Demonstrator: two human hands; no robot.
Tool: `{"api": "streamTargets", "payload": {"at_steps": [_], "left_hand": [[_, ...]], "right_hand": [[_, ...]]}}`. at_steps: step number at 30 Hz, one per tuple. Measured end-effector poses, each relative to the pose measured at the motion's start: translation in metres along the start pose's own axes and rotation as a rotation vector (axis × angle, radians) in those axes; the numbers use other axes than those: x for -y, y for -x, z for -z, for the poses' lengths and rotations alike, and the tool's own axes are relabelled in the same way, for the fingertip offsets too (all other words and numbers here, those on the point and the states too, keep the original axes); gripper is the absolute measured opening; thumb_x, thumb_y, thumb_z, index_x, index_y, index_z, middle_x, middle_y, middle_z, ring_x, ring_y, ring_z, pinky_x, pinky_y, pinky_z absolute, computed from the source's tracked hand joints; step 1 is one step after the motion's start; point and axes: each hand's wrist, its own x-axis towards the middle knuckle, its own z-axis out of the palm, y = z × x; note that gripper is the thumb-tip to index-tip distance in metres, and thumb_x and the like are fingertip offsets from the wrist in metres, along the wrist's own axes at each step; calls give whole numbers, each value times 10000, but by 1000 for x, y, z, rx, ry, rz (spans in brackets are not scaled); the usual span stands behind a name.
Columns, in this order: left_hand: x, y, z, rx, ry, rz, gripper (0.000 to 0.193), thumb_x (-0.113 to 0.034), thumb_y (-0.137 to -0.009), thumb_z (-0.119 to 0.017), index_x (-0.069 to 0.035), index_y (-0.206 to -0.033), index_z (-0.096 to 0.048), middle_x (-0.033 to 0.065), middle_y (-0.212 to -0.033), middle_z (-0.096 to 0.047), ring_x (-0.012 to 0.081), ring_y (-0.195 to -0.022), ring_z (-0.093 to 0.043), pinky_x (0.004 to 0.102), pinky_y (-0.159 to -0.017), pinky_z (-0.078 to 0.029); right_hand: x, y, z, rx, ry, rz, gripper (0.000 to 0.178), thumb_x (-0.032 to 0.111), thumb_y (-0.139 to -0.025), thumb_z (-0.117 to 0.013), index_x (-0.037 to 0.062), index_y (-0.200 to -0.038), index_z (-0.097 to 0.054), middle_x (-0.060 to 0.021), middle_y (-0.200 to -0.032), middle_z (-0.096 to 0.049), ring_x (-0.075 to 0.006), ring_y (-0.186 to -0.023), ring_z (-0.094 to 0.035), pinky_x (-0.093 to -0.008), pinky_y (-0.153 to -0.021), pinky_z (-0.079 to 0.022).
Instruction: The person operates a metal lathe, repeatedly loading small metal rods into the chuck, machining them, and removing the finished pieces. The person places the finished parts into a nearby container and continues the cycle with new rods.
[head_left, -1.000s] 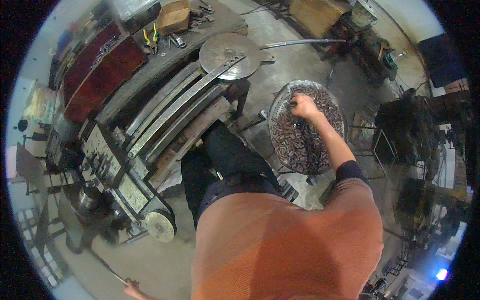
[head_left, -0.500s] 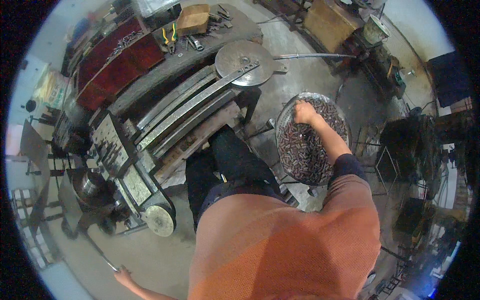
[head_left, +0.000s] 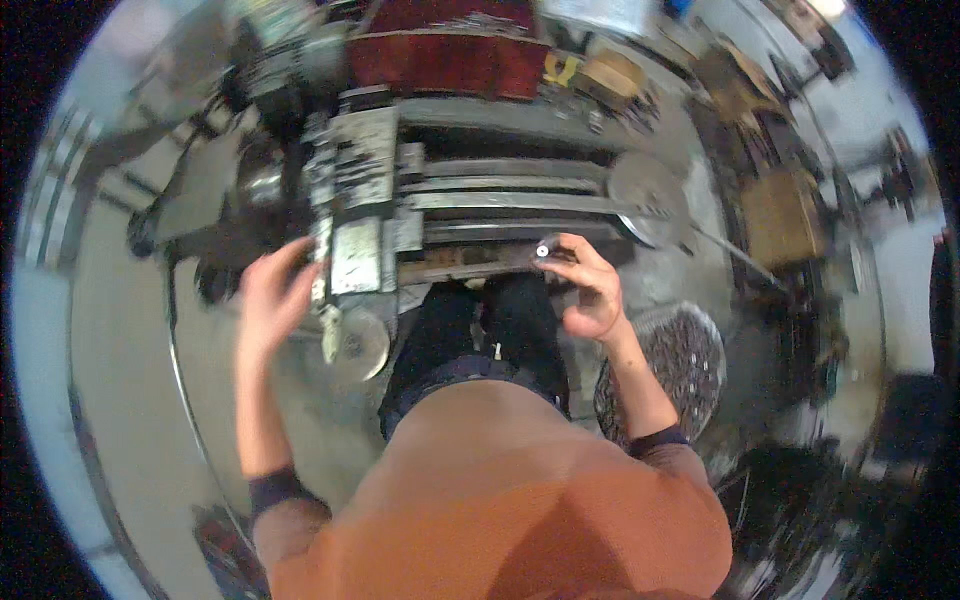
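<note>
My right hand (head_left: 592,290) is pinching a small dark metal piece (head_left: 543,250) with a bright round end, in front of the machine's long rails (head_left: 510,203). My left hand (head_left: 276,300) is smeared by motion beside the left end of the machine; its thumb and fingers look apart, with nothing visible between them. Close to it are the pale metal block (head_left: 358,255) of the machine and a round disc (head_left: 361,345). Below my right forearm stands a round basin (head_left: 718,345) full of small metal pieces (head_left: 672,360).
A large flat wheel (head_left: 645,195) sits at the rails' right end. Behind the machine are a dark red bin (head_left: 450,65), a cardboard box (head_left: 612,75) and yellow-handled pliers (head_left: 560,70). On the left, a thin metal rod (head_left: 178,365) runs down toward the floor.
My right hand has come out of the basin to the machine's front with a metal piece. My left hand has left the rod and moved up to the machine. The view has turned left.
</note>
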Motion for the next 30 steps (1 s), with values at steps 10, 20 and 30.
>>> {"api": "streamTargets", "payload": {"at_steps": [10, 20, 30], "left_hand": [[-66, -31, -62, 58, 389, -307, 237, -270, -792, -591, -52, -701, -614, 143, -570, -561, 317, -548, -571, 380, -499, -436], [-26, -20, -46, -189, 348, -184, 279, -225, -830, -552, -5, -658, -556, 183, -555, -500, 320, -486, -502, 376, -458, -363], [76, 59, 83, -538, 14, 277, 353, -128, -779, -602, -8, -1103, -531, 132, -858, -643, 210, -798, -631, 325, -715, -487]], "right_hand": [[35, -82, -59, 243, 80, 212, 491, 38, -483, -567, 23, -974, -590, -205, -1098, -504, -356, -951, -549, -355, -808, -458], [43, -142, -94, 459, 131, 244, 349, 52, -509, -602, 28, -856, -629, -151, -934, -601, -325, -828, -574, -378, -717, -475], [5, -269, -195, 699, 699, 259, 302, 146, -523, -606, 106, -808, -697, -91, -864, -638, -259, -875, -542, -367, -800, -431]]}}
